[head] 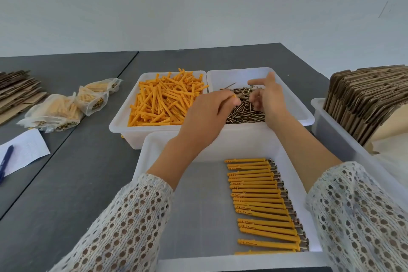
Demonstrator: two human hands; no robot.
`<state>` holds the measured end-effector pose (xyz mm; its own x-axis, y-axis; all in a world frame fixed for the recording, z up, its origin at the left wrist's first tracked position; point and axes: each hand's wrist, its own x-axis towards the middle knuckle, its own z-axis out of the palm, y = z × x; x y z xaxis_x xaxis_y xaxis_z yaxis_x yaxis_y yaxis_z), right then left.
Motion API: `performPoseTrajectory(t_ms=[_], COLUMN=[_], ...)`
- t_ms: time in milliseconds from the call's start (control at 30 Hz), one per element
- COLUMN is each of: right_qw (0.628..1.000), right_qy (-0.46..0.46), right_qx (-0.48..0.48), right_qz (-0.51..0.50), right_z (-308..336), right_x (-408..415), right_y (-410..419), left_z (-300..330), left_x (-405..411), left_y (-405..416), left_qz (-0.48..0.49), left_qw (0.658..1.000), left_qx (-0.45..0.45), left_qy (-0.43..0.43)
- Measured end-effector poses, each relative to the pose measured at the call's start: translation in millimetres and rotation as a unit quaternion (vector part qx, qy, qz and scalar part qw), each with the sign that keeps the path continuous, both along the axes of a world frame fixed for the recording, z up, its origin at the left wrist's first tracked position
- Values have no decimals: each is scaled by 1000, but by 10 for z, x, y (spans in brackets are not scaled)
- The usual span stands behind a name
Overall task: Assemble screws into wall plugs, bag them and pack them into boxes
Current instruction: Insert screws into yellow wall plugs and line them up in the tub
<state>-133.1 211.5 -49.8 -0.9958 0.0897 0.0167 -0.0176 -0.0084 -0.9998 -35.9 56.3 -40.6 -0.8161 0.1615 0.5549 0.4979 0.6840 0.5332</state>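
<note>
Loose orange wall plugs (163,99) fill the left white bin (123,117); dark screws (242,110) lie in the right white bin (305,115). My left hand (205,117) hovers where the two bins meet, its curled fingers pinching an orange plug (233,96) of which only the tip shows. My right hand (268,97) is over the screws, thumb stretched out and fingers bent downward; whether it holds a screw is hidden. Nearest me, a white tray (150,146) holds a neat row of several plugs with screws in them (260,201).
Clear bags of assembled plugs (66,104) lie on the grey table at the left, beside flat cardboard (15,93). A paper sheet (26,150) with a blue pen (5,161) lies nearer. At the right, a white bin (331,132) holds upright folded cardboard boxes (364,99).
</note>
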Motion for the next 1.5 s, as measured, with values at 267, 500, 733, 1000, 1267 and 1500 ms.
performPoseTrajectory(t_ms=[267, 500, 733, 1000, 1267, 1500], right_qw=[992, 996, 887, 808, 887, 932], right_qy=[-79, -52, 15, -56, 117, 159], right_qx=[-72, -3, 451, 564, 447, 326], right_qz=[-70, -66, 94, 160, 8, -12], right_z=[-40, -110, -239, -213, -232, -212], right_x=[-128, -164, -149, -105, -65, -49], right_y=[103, 100, -26, -71, -57, -79], left_z=[-39, -1, -126, -285, -298, -349], left_x=[514, 345, -84, -232, -241, -273], left_y=[640, 532, -146, -576, -588, -603], left_qz=[-247, -180, 161, 294, 283, 285], left_qw=[842, 908, 981, 910, 920, 940], left_qx=[-186, -88, -90, -174, -139, -84], left_qy=[-443, -369, -63, -236, -232, -168])
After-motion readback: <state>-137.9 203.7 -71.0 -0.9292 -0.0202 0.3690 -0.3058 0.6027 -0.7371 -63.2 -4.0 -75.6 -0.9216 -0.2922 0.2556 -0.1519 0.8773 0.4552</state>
